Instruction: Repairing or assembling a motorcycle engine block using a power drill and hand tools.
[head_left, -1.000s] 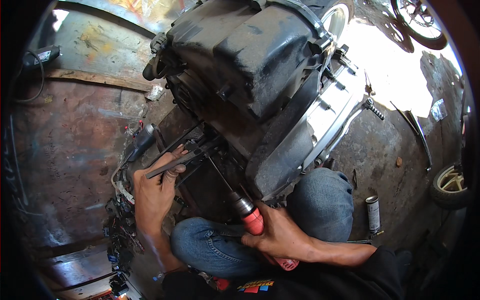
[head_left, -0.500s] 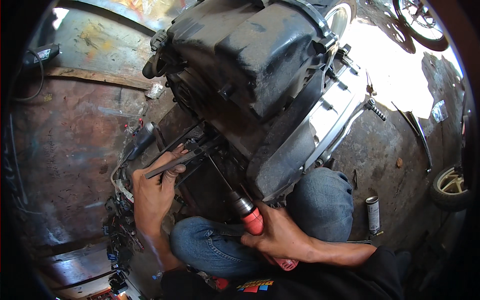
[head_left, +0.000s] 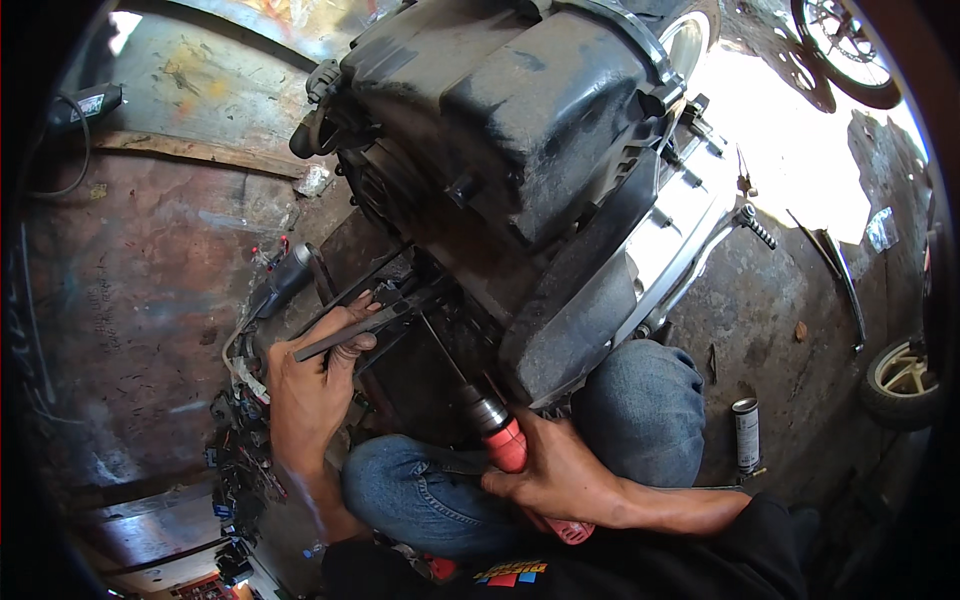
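The right hand gripped the red drill, its long bit angled forward-left toward the far end of the dark bar; the left hand, nearer, pinched the bar between its fingers. Tip contact was indeterminable.

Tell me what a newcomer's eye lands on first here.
The bulky black housing, filling the upper middle. Below it, the right hand grips a red drill, its long bit pointing toward the flat dark bar in the left hand. A glaring bright floor patch stands out at upper right.
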